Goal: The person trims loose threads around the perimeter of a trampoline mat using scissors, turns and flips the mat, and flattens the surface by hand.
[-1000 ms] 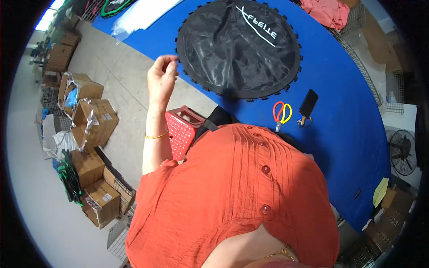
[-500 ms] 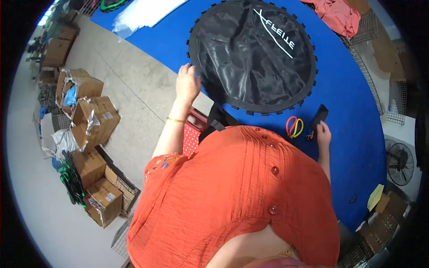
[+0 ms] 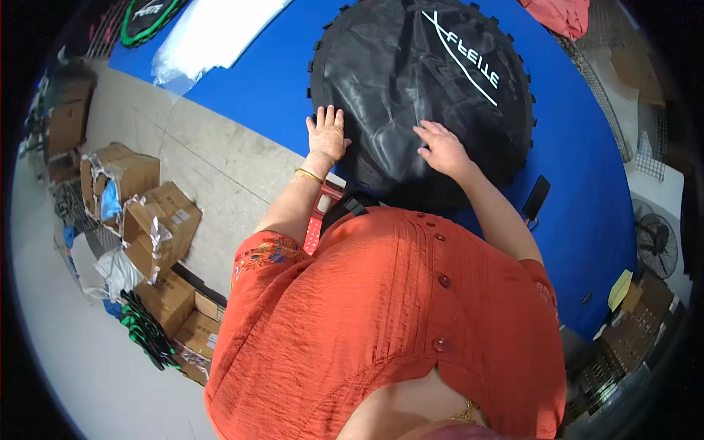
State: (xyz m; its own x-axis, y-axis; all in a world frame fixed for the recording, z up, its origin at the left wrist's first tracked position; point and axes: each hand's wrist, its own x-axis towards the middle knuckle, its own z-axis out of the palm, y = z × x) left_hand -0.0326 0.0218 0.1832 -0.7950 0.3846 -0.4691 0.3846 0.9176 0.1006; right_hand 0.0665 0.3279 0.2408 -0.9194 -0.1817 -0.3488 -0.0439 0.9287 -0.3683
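Note:
A round black fabric disc with white lettering and small tabs round its rim lies on the blue table. My left hand, with a gold bangle at the wrist, rests at the disc's left edge, fingers spread. Flat over the lower middle of the disc is my right hand, its fingers apart and holding nothing. A black phone lies on the table to the right of my right forearm. The scissors do not show.
White plastic sheeting and a green-edged disc lie at the upper left. Pink-red cloth sits at the upper right. Cardboard boxes stand on the floor at left, and a fan is at right.
My right hand has come in from beside the phone onto the disc. My left hand has opened and spread at the disc's edge. The disc has shifted nearer to me, and the scissors are out of sight.

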